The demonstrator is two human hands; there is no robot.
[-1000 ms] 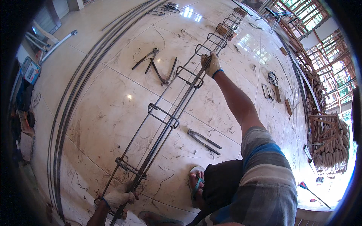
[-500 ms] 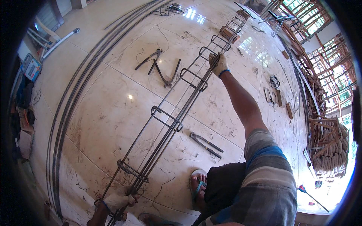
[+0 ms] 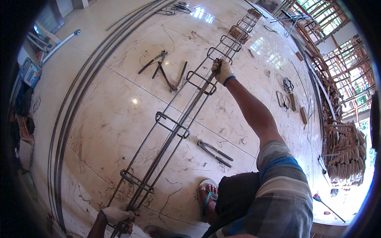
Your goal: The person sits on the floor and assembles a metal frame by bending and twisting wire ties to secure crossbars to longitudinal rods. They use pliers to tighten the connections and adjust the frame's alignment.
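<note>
My right hand (image 3: 224, 72) has its fingers curled tight around long steel rebar (image 3: 159, 156) inside the stirrup cage (image 3: 174, 121); my left hand (image 3: 118, 215), nearer me, seems closed there too. Likely aligning bars, next calling for matched grips. Pincers (image 3: 203, 144) lie below the right fingers
</note>
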